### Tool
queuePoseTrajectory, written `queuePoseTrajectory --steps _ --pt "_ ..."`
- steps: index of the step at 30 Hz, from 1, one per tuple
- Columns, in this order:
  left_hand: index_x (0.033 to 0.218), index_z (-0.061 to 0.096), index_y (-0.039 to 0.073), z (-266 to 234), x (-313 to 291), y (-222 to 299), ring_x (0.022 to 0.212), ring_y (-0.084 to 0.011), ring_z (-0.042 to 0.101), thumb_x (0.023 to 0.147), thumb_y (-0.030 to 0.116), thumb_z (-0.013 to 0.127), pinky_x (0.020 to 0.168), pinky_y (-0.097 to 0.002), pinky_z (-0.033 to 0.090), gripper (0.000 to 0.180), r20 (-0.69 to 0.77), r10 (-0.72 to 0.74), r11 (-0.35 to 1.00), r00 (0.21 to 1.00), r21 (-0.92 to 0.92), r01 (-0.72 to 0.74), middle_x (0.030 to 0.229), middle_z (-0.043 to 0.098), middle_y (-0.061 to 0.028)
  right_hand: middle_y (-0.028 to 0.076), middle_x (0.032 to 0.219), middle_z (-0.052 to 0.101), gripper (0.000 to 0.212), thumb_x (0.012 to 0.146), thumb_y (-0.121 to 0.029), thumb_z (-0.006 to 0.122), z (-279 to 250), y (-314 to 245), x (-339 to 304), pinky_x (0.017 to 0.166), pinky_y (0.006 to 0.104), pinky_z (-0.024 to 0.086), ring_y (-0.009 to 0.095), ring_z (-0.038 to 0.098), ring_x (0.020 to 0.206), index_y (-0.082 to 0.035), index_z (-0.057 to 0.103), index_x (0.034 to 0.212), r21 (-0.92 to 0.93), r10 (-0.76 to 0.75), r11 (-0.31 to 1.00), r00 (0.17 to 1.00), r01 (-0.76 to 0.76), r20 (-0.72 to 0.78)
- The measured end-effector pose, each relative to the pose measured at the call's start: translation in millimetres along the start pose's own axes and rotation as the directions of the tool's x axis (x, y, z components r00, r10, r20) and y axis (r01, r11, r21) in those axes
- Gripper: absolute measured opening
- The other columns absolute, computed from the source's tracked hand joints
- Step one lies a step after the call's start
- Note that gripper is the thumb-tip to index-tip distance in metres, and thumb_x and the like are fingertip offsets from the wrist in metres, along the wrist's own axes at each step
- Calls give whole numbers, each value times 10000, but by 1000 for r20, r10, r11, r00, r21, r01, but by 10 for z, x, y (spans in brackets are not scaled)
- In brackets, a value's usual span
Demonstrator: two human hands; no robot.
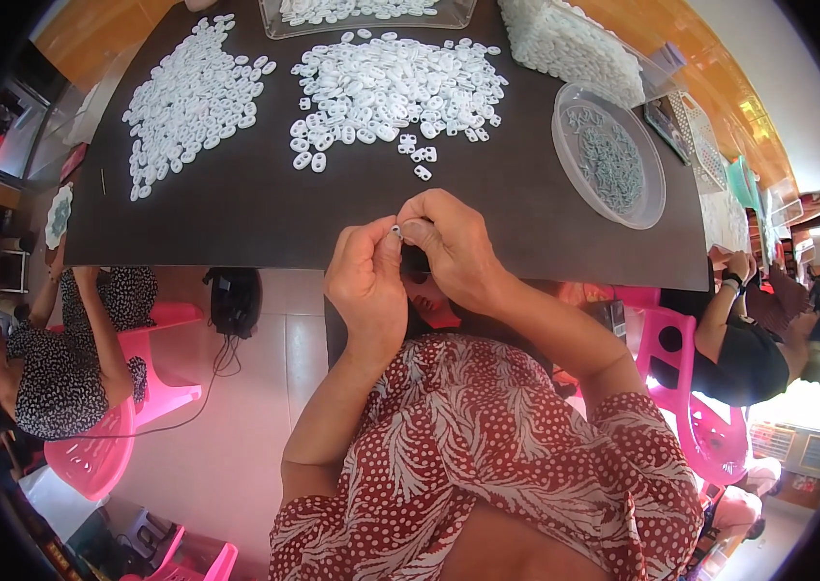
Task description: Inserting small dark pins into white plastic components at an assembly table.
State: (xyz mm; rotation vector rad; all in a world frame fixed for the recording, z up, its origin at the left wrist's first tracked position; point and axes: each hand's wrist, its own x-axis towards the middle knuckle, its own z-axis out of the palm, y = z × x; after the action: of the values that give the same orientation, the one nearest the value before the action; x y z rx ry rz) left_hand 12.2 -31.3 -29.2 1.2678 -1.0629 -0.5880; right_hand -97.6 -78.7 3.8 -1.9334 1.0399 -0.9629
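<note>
White plastic, a tiny piece sits pinched between both hands at the near edge of the dark table. The left hand and right hand are curled closed, fingertips meeting on it, just below a heap of white pieces.

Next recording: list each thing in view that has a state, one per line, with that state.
Left hand: pinched shut on the small white piece.
Right hand: pinched on the same piece.
Small white piece: held between both hands, above the table edge.
Round clear dish: open, partly filled with pieces.
Middle pile of white pieces: loose, spread on the dark table.
</note>
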Motion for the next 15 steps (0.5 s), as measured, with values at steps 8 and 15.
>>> queuePoseTrajectory --steps 8,15 --pt "934 623 -12 -3 17 16 665 -91 529 858 24 594 570 -220 426 89 -17 -173 972 985 -166 168 779 585 -26 116 749 563 48 810 -59 556 42 -10 53 653 378 446 289 554 727 -12 545 809 14 9 1000 999 -8 -32" --pt "962 625 -45 -85 117 85 609 -73 535 860 31 607 532 -195 439 129 43 -359 828 932 -446 339 792 628 -66 119 832 614 141 776 -55 622 -219 201 531 683 332 462 250 578 771 -18 640 911 -383 -233 904 970 188 -74"
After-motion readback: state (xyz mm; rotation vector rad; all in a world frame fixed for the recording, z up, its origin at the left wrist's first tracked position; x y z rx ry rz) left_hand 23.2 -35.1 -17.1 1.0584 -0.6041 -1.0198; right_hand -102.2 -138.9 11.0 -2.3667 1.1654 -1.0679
